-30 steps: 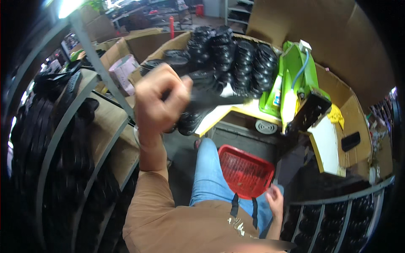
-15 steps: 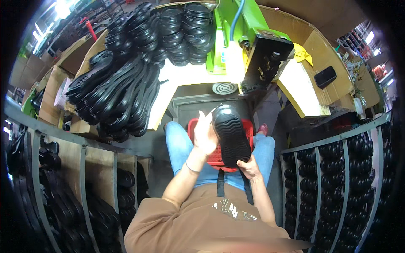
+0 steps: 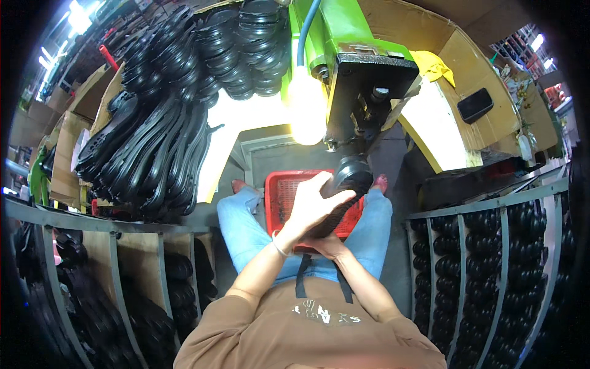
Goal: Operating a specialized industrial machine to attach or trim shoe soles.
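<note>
I hold a black shoe with a ridged sole point(image 3: 354, 174) over my lap, tilted, its far end just beneath the head of a green machine point(image 3: 372, 83). My left hand point(image 3: 314, 203) is wrapped over the shoe's left side, with the thumb lying across it. My right hand point(image 3: 329, 245) grips the near end from below, its fingers partly hidden by the shoe. Whether the shoe touches the machine I cannot tell. Below the hands, between my knees, sits a red plastic basket point(image 3: 275, 195).
Stacked black shoe parts point(image 3: 215, 52) and a fanned pile of black strips point(image 3: 153, 150) cover the table's left. A lit lamp point(image 3: 307, 111) hangs beside the machine. At right are a yellow cloth point(image 3: 437, 66) and a phone point(image 3: 475, 106). Racks of black shoe parts point(image 3: 479, 270) flank me.
The shoe has turned and moved away from me, up toward the machine. My left hand has closed over its side; my right hand has shifted left beneath it. The view has shifted somewhat.
</note>
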`<state>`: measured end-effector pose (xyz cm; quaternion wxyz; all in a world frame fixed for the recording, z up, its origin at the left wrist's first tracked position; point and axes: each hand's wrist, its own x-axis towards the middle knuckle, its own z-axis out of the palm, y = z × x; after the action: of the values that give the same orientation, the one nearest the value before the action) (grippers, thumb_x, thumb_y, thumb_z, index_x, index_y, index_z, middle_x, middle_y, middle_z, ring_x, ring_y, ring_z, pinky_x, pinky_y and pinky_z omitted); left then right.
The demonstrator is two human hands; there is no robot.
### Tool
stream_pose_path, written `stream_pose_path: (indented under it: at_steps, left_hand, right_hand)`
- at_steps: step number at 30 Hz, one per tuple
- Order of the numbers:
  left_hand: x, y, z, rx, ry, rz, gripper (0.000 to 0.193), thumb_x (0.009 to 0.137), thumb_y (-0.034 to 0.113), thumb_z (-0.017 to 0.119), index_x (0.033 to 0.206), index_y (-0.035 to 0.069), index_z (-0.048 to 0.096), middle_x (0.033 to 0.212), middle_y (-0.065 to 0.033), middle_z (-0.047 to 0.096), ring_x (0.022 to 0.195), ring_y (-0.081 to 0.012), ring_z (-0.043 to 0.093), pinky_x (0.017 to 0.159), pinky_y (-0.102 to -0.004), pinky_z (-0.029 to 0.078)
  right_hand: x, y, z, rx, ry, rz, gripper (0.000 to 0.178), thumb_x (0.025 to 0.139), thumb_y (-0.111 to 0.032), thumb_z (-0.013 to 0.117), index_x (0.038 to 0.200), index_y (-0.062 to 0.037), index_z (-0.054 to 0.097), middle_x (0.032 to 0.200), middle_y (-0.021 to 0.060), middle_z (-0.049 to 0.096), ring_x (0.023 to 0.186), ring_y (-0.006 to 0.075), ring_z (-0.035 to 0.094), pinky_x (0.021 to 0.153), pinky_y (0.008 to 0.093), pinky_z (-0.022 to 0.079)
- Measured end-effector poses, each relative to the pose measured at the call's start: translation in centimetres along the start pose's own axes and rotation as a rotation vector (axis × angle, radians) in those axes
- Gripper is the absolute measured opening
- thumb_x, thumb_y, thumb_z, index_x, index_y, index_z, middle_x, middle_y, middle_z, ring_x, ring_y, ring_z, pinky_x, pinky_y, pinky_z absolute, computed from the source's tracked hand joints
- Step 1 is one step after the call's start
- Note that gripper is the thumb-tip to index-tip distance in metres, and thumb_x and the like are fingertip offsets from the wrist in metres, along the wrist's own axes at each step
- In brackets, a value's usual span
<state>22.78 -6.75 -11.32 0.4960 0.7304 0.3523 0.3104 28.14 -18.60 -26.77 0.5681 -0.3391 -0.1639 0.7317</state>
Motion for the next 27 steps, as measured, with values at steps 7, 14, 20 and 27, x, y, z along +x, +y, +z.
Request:
stream_pose_path:
  at_steps: [7,14,20,27]
  left_hand:
    - [2.6,-1.9,-0.3,0.005,0.013,0.088,0.032,0.070,0.021,0.082,0.079,0.003,0.057,0.068,0.0014,0.051,0.064,-0.0066,0.045,0.057,-0.0244,0.039]
    - [1.2,-1.6,-0.9,-0.319,-0.017,-0.059,0.034,0.070,0.018,0.084,0.083,0.001,0.058,0.071,-0.0016,0.060,0.061,-0.0068,0.050,0.056,-0.0224,0.044]
    - [1.7,-1.6,-0.5,-0.697,-0.076,-0.059,0.039,0.071,-0.005,0.078,0.103,-0.001,0.056,0.097,-0.0072,0.065,0.088,-0.0117,0.062,0.078,-0.0251,0.052]
    - [2.3,-1.2,-0.6,-0.610,-0.081,0.042,0.045,0.068,-0.004,0.079,0.106,-0.001,0.056,0.098,-0.0076,0.063,0.090,-0.0132,0.061,0.079,-0.0267,0.051]
  right_hand:
    - [0.9,-2.5,0.9,-0.014,0.062,-0.137,0.069,0.068,-0.001,0.079,0.129,-0.0021,0.046,0.122,0.0096,0.055,0.111,0.0245,0.056,0.097,0.0385,0.048]
    - [-1.4,-2.6,-3.3,-0.084,0.215,-0.187,0.065,0.063,0.010,0.070,0.125,-0.0004,0.051,0.118,0.0087,0.059,0.110,0.0223,0.057,0.096,0.0358,0.046]
    - [-4.1,-6.8,-5.6,-0.089,0.358,-0.421,0.063,0.063,0.011,0.067,0.124,0.0016,0.052,0.119,0.0116,0.060,0.110,0.0224,0.057,0.096,0.0340,0.046]
    - [-5.9,-13.8,-9.0,-0.096,0.399,-0.712,0.047,0.068,0.007,0.070,0.112,-0.0016,0.054,0.108,0.0105,0.063,0.101,0.0199,0.061,0.092,0.0331,0.047]
